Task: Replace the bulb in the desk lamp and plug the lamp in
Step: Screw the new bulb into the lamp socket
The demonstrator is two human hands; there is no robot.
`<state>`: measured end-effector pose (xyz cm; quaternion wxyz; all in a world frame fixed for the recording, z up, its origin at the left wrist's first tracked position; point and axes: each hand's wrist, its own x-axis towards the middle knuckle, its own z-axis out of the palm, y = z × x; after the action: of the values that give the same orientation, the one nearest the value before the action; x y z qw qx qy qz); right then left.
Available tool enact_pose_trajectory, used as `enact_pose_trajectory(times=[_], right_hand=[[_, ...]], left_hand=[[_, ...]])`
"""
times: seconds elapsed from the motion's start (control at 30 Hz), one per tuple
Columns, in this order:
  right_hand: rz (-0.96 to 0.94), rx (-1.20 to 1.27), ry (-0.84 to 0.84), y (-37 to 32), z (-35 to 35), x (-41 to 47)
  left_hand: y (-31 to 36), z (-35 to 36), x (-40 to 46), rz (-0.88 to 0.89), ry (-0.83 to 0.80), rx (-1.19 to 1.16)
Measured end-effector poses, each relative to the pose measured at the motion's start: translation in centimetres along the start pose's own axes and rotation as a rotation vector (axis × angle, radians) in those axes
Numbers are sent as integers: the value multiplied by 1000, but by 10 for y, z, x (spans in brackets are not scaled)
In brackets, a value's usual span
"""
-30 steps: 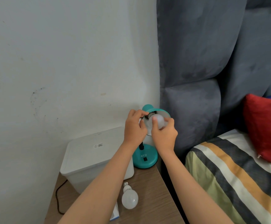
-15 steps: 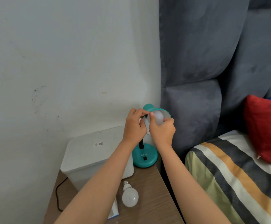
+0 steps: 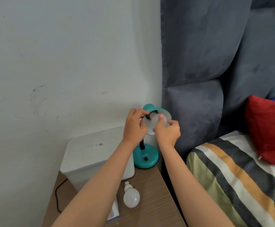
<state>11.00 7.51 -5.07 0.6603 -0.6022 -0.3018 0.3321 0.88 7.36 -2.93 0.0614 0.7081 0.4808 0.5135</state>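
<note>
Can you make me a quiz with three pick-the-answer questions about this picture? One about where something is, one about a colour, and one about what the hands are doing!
1. Where does the loose bulb lie?
A. on the wooden table
B. on the bed
C. on top of the white box

2. What colour is the lamp?
A. red
B. teal
C. yellow

3. What is the right hand doing?
A. resting flat on the table
B. pointing at the wall
C. gripping the bulb in the lamp shade

Answers: 1 A, it lies on its side in front of the white box. 2 B, base and shade are teal. 3 C, its fingers curl round the bulb while the left hand holds the shade's rim.
</note>
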Motion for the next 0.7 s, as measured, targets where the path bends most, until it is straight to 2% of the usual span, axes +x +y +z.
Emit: enact_pose_trajectory(times=[0.07, 0.1, 0.3, 0.5, 0.63, 0.7], right_hand=[[170, 111, -26, 0, 0, 1], [169, 103, -40, 1, 0, 1], [-191, -127, -98, -1, -10, -12], [30, -22, -90, -5, 0, -9], [-142, -281, -103, -8, -10, -8], [-241, -313, -141, -7, -14, -12]], left_hand=[[1, 0, -1, 2, -7, 3], [1, 0, -1, 4, -13, 0], [2, 1, -3, 14, -24, -9], [1, 0, -1, 4, -28, 3], [1, -1, -1, 14, -36, -8], [2, -1, -2, 19, -35, -8]])
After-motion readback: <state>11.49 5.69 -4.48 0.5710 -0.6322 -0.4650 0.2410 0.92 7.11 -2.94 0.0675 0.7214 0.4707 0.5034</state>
